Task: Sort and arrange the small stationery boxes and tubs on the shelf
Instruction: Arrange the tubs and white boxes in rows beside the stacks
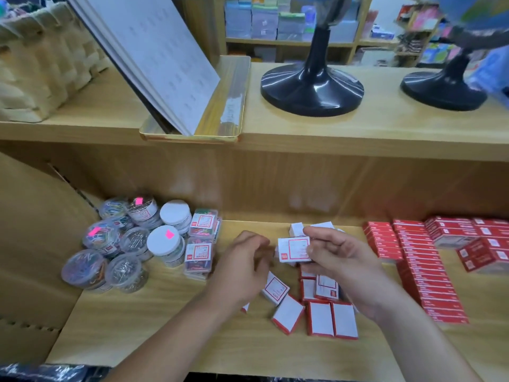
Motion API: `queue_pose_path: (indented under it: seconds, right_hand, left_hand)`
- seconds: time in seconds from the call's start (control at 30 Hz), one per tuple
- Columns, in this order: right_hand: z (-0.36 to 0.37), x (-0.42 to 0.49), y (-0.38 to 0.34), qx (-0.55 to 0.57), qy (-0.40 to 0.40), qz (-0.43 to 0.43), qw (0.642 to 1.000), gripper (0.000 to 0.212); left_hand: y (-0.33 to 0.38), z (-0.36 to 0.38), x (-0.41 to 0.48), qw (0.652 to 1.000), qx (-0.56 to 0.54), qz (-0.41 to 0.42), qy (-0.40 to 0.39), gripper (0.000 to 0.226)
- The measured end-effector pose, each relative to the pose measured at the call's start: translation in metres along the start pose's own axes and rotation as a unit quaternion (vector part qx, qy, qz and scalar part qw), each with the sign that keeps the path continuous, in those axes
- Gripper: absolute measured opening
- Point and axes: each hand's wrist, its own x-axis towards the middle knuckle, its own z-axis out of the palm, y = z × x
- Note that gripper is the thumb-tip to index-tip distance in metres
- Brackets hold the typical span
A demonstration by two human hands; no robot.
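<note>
From the head camera, the right hand (340,261) is raised over the middle of the lower shelf (165,326). Its fingers (319,235) and thumb pinch a small white box (294,249) with a red border by its right end. The box is off the shelf, label face turned up toward the camera. Its long axis runs roughly along the shelf's front edge, tipped slightly, with the free end pointing to the left edge.

The left hand (242,268) hovers just to the box's left with its fingers curled. Motion blur hides whether it holds anything, so I cannot tell.

Below the hands, loose boxes (330,318) of the same kind lie scattered toward the front edge, some label up, some blank side up, at mixed angles. Round tubs (124,244) of clips and pins cluster at the back left corner, with clear flat cases (201,244) just beside them. Red boxes (418,266) stand in rows toward the right edge.

The step in hand looks like checking this box's label before placing it. To do it well, keep the pinch on the short end so the label stays readable. Turn the box so its long axis matches its neighbours, then set it label up against a box already squared. Clearing a bare patch first would stop it tilting onto the scattered ones.

On the upper shelf (385,128) sit two black stands (312,86), a gold tray (220,111) holding sheets, and a woven basket (41,64).
</note>
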Motion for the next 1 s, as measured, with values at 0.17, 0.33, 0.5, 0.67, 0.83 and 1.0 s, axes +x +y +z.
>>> queue_pose_path:
  seconds: [0.17,0.33,0.5,0.67,0.83,1.0]
  right_hand:
    - [-0.015,-0.005,-0.002,0.012,0.075,-0.005,0.997,0.026]
    - [-0.023,-0.005,-0.005,0.025,0.094,-0.004,0.995,0.027]
    - [-0.015,0.002,-0.002,0.034,0.094,0.016,0.995,0.039]
    - [0.006,0.022,-0.005,-0.092,0.044,0.022,0.995,0.046]
    - [0.048,0.063,0.000,-0.268,0.012,-0.043,0.962,0.032]
    - [0.081,0.098,0.021,-0.388,-0.001,-0.090,0.917,0.027]
  left_hand:
    - [0.010,0.021,0.030,0.991,0.057,-0.035,-0.116,0.064]
    - [0.003,0.028,0.027,0.994,0.000,-0.054,-0.093,0.020]
    - [0.018,-0.002,0.003,0.981,-0.160,-0.098,-0.045,0.021]
    - [0.027,-0.035,-0.024,0.925,-0.328,-0.189,-0.005,0.035]
    - [0.009,-0.055,-0.042,0.910,-0.356,-0.189,0.097,0.038]
    - [0.003,-0.074,-0.055,0.888,-0.396,-0.192,0.133,0.065]
